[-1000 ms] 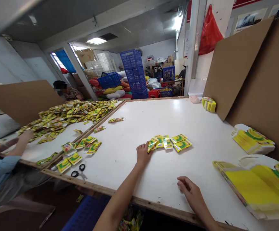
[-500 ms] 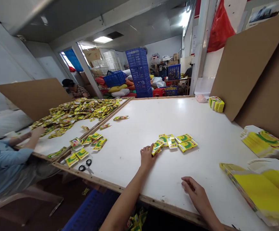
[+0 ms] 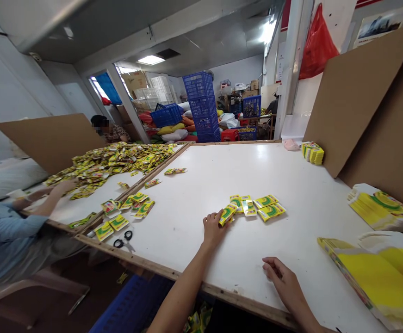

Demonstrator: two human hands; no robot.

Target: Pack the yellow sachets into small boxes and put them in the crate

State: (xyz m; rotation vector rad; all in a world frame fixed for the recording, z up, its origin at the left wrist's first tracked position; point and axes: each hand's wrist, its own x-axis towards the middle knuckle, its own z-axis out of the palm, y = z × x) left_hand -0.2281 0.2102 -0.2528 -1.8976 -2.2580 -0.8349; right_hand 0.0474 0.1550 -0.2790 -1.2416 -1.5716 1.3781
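My left hand (image 3: 214,227) is closed on a small yellow-and-green packet (image 3: 228,214) at the middle of the white table. Its fingers grip the packet's left edge, and the packet is slightly tilted. Just beyond it lie several similar packets, among them an upright-turned one (image 3: 249,206) and a pair at the right (image 3: 271,211). Nearer the front edge, my right hand (image 3: 282,276) rests over the bare tabletop. Its fingers are loosely curved and apart, with nothing visible in them.
Black-handled scissors (image 3: 123,239) lie by loose packets (image 3: 119,222) at the left. Stacks of flat yellow cartons (image 3: 381,206) stand at the right by cardboard panels (image 3: 361,92). A co-worker's arm (image 3: 53,196) reaches toward a large packet pile (image 3: 118,159) on the neighbouring table.
The view has tilted very slightly. Both of my hands stay almost where they were, the left still on the packet. The co-worker's hand has moved farther into the pile.
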